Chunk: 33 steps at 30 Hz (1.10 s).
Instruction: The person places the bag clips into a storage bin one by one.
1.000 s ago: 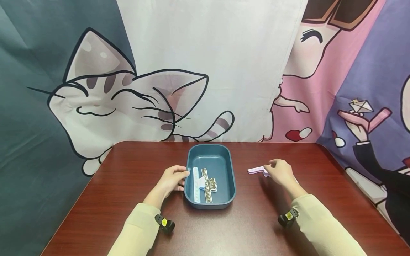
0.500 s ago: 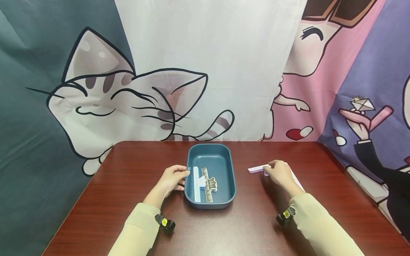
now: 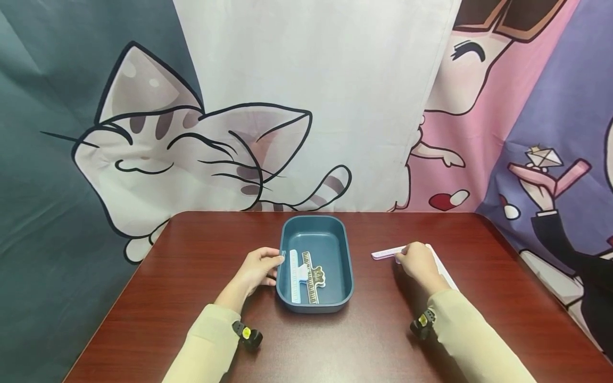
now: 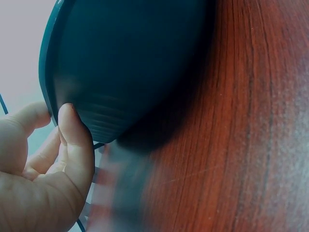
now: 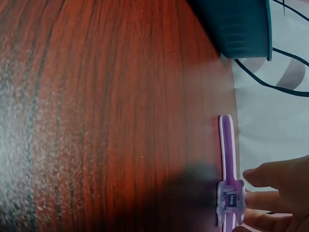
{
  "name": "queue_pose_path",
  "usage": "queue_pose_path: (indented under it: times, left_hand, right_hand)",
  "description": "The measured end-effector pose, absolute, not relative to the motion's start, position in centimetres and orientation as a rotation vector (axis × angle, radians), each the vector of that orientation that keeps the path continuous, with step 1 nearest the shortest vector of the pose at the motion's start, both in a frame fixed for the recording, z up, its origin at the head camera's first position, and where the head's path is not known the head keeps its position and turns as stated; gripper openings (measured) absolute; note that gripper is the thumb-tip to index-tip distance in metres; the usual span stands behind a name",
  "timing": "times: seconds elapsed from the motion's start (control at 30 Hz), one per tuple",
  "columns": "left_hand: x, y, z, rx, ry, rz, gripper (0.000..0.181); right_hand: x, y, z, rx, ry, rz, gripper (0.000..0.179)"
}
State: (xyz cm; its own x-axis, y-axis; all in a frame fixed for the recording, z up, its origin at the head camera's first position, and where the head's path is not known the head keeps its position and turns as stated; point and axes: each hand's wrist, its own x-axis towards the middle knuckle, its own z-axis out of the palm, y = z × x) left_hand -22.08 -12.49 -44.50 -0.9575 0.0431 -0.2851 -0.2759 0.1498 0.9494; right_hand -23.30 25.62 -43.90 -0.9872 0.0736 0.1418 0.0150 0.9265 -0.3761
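On the table is a dark teal tray (image 3: pixel 318 231), and my left hand (image 3: pixel 256 268) holds its left rim, thumb near the inside and fingers outside. In the tray lie a pale blue long clip (image 3: pixel 294 276) and a white-and-gold clip (image 3: pixel 313 279) with a crown-shaped handle. My right hand (image 3: pixel 419 266) bends down over a purple long clip (image 3: pixel 387 253) to the right of the tray. In the right wrist view, the fingertips are right at the upper edge of that clip's spring handle (image 5: pixel 231 200). Its long bar points toward the tray.
A white strip (image 3: pixel 442 268) lies on the table beyond my right hand, partly covered by it. The brown wooden table (image 3: pixel 215 234) ends at the back against a cartoon-printed curtain (image 3: pixel 335 106).
My right hand shifts slightly left and its fingers close in at the purple clip's handle, uncovering more of the white strip behind. The tray and my left hand stay put.
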Motion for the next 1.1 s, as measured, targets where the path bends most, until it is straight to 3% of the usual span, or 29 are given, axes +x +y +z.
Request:
queue_pose_path:
  times: [0.57, 1.1]
  left_hand:
    - [-22.23, -12.50, -44.68, -0.220, 2.178, 1.896, 0.035]
    - [-22.25, -12.54, -44.67, -0.242, 2.176, 1.890, 0.035]
  right_hand:
    - [-23.30, 25.91, -43.97, -0.137, -2.921, 0.533, 0.035]
    - [-22.98, 25.46, -44.29, 0.008, -2.911, 0.449, 0.035]
